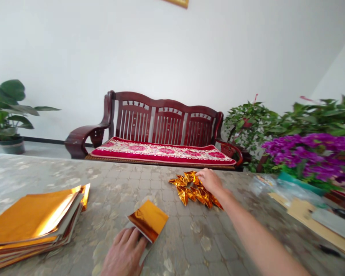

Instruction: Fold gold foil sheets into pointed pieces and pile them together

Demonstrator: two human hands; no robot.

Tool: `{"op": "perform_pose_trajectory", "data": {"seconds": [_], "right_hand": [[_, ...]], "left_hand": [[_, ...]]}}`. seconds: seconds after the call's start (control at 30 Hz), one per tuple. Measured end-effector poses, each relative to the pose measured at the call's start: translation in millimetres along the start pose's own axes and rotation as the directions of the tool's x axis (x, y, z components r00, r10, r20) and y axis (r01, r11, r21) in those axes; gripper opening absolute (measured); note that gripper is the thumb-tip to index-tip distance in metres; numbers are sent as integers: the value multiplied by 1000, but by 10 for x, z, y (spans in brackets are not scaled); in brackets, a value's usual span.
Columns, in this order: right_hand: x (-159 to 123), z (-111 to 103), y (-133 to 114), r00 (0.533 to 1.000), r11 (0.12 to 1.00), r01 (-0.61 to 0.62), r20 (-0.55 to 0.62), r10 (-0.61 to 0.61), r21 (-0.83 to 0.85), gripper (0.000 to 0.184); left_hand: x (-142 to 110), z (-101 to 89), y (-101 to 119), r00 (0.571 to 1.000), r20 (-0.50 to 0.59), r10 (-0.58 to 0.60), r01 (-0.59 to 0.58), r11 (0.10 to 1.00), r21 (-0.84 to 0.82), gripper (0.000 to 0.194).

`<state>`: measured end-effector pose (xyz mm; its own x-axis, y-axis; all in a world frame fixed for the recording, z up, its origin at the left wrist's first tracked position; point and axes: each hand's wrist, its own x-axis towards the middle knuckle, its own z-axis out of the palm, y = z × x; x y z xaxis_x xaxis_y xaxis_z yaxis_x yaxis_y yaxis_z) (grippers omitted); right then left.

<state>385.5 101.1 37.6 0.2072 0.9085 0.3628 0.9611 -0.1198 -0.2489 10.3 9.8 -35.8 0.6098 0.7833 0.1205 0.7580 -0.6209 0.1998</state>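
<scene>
My left hand is low in the middle of the view, its fingers closed at the near edge of a folded gold foil paper. A grey-white underside shows beneath the shiny top layer. Farther off, my right hand reaches over a cluster of folded gold foil ingots with pointed ends. Its fingertips are pinched at one foil ingot at the back of the group. The thumb is partly hidden. Several ingots lie close together in a rough ring on the table.
A stack of gold foil sheets lies on the patterned table at left. Purple flowers, clear plastic wrap and cardboard strips occupy the right side. Behind the table stands a dark red wooden bench.
</scene>
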Motion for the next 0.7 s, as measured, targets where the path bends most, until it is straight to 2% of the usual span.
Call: {"op": "perform_pose_trajectory", "data": {"seconds": [0.2, 0.4, 0.53, 0.7], "right_hand": [[187, 176, 156, 979, 970, 176, 136, -155, -167, 37], [284, 201, 213, 937, 923, 318, 222, -270, -218, 31], [266, 215, 249, 910, 899, 386, 247, -334, -208, 30], [241, 195, 288, 899, 891, 419, 219, -380, -173, 25]], "left_hand": [[28, 69, -59, 1000, 8, 23, -23, 1000, -18, 55], [52, 129, -101, 999, 25, 23, -23, 1000, -9, 55], [49, 151, -121, 999, 28, 30, -30, 1000, -3, 54], [38, 200, -157, 998, -18, 62, -62, 998, 3, 50]]}}
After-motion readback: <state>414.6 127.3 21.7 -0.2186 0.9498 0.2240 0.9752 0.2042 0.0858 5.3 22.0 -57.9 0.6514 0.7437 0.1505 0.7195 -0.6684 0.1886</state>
